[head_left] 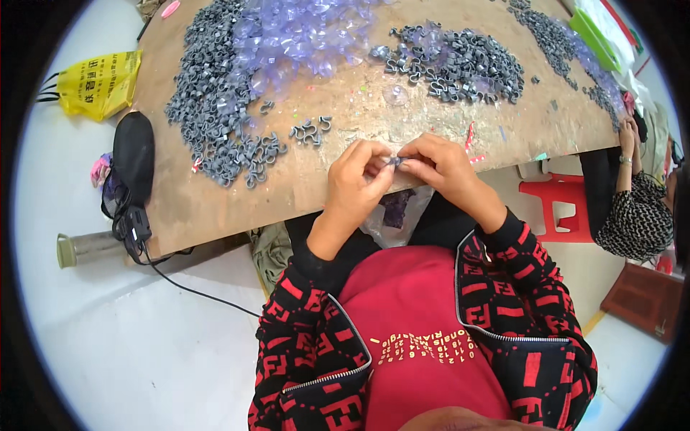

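Just over the table's near edge, my left hand point(353, 174) and my right hand point(447, 171) meet, both closed in a pinch. Between their fingertips is a small grey plastic clip point(393, 162), mostly hidden by the fingers. Left of my hands lie a few loose grey curved clips point(310, 132), beside a large heap of grey clips point(205, 86). Behind that spreads a heap of translucent purple plastic pieces point(302, 36). Farther right is another pile of grey clips point(467, 66), with some translucent pieces among them. One clear round piece point(394, 95) sits alone on the wood.
The worn wooden table point(309, 190) carries red scraps point(471, 136). At its left edge are a black padded object point(134, 158) with a cable and a yellow bag point(100, 85). A seated person point(636, 208) works at the right, near a red stool point(564, 205) and a green tray point(595, 39).
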### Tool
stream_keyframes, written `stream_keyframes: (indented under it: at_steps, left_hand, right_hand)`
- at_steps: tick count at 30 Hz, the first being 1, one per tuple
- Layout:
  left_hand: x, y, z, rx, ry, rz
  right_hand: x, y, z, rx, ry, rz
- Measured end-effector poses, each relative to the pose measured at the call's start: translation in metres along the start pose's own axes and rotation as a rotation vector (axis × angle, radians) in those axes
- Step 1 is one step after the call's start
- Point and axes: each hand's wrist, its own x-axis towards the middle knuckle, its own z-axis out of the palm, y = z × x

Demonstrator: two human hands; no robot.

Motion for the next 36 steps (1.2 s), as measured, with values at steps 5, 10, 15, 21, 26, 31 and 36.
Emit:
stream_keyframes:
  at_steps: [5, 10, 15, 21, 26, 31, 36]
  left_hand:
    - [-0.044, 0.02, 0.009, 0.053, -0.211, 0.097]
    - [-0.063, 0.003, 0.031, 0.225, -0.279, 0.2]
    - [-0.047, 0.023, 0.014, 0.14, -0.281, 0.113]
    - [-0.026, 0.036, 0.004, -0.28, 0.152, -0.241]
    - [-0.029, 0.017, -0.008, -0.374, 0.12, -0.156]
    - [-0.036, 0.017, -0.031, -0.629, 0.295, -0.408]
    - [-0.041, 0.015, -0.045, -1.074, 0.284, -0.444]
  right_hand:
    - [0.024, 0.026, -0.025, -0.046, 0.028, 0.011]
    - [0.071, 0.045, -0.013, -0.209, 0.186, -0.132]
    - [0.075, 0.054, -0.009, -0.328, 0.198, -0.204]
    - [0.034, -0.002, 0.0, 0.496, -0.086, 0.185]
    - [0.03, -0.016, 0.007, 0.775, -0.203, 0.183]
    - [0.081, -0.004, 0.041, 0.198, -0.004, -0.133]
    - [0.106, 0.011, 0.067, -0.054, 0.011, -0.387]
